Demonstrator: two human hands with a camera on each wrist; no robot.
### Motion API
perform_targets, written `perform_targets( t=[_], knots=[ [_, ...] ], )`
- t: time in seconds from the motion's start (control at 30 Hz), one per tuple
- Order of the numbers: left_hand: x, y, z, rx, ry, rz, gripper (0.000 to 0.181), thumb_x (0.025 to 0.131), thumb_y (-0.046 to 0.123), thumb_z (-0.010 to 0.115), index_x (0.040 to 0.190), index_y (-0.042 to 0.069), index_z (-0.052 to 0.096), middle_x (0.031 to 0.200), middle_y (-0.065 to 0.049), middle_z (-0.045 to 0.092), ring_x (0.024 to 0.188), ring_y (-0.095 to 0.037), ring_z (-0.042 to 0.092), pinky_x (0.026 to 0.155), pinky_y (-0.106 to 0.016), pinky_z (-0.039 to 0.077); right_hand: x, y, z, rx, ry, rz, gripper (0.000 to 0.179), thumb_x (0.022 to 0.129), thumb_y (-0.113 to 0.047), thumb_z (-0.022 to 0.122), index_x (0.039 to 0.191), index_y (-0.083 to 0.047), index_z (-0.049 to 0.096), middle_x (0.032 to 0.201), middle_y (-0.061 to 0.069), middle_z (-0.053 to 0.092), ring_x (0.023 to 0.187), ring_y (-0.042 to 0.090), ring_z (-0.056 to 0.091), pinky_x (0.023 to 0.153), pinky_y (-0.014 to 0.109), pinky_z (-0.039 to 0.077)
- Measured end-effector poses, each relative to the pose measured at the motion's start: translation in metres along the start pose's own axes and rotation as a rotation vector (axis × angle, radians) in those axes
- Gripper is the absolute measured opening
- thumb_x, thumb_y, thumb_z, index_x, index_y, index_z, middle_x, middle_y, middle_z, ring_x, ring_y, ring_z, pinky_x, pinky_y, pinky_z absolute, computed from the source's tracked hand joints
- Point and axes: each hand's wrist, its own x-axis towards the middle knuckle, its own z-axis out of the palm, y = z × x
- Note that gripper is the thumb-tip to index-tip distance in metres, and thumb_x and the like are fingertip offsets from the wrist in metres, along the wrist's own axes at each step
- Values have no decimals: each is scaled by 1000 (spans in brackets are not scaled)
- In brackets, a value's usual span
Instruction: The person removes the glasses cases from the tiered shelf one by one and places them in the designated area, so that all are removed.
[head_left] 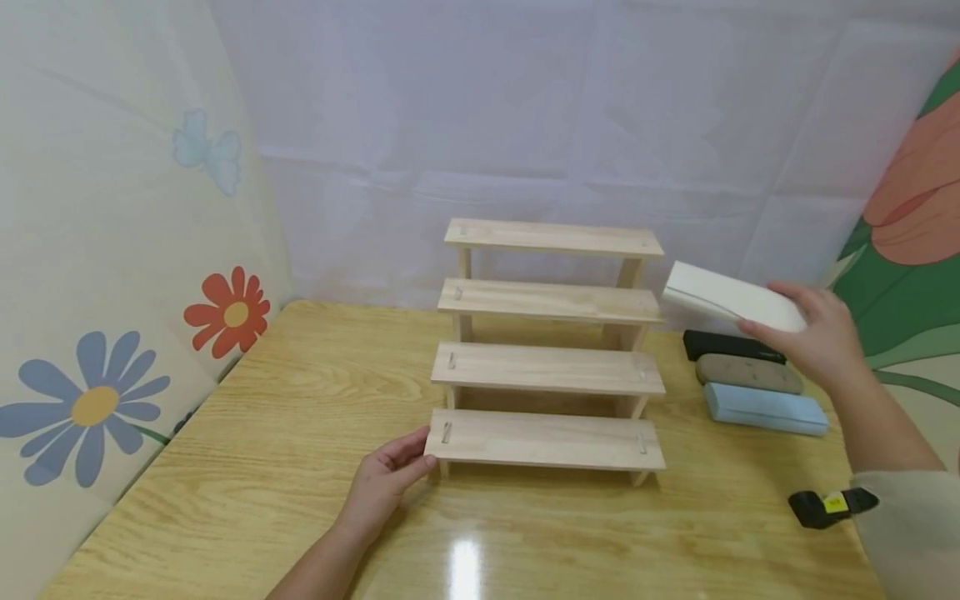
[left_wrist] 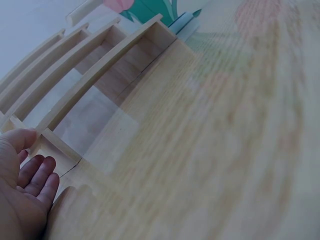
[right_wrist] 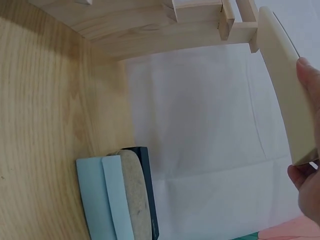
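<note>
A wooden four-step display stand point(head_left: 547, 437) stands on the table, its steps rising toward the back. My left hand point(head_left: 386, 483) holds the left end of its lowest step between thumb and fingers; in the left wrist view the thumb point(left_wrist: 22, 139) lies against the step's end, with the other fingers loosely bent below. To the right of the stand, my right hand point(head_left: 821, 329) grips a white glasses case point(head_left: 731, 296) by its right end. The case is in the air, tilted, near the height of the upper steps. In the right wrist view the case point(right_wrist: 285, 90) appears close to the stand's upper part.
Right of the stand, a light blue case point(head_left: 765, 408), a taupe rounded case point(head_left: 750, 372) and a black case point(head_left: 731, 345) lie side by side. A black strap with a yellow label point(head_left: 834, 502) is at the right sleeve. White cloth point(head_left: 525, 100) hangs behind the table.
</note>
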Motion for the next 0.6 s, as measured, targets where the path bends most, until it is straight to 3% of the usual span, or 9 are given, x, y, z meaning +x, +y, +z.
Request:
perform_targets(
  t=[0.6],
  knots=[
    [1,0,0,-3,-8,-8,47,86,1,69,131,-3,57,129,-22,62,99,-4,66,87,-18,54,-25,28,5,-54,-12,45,79,90,-45,67,148,1,37,139,39,36,123,57,29,84,64,33]
  ],
)
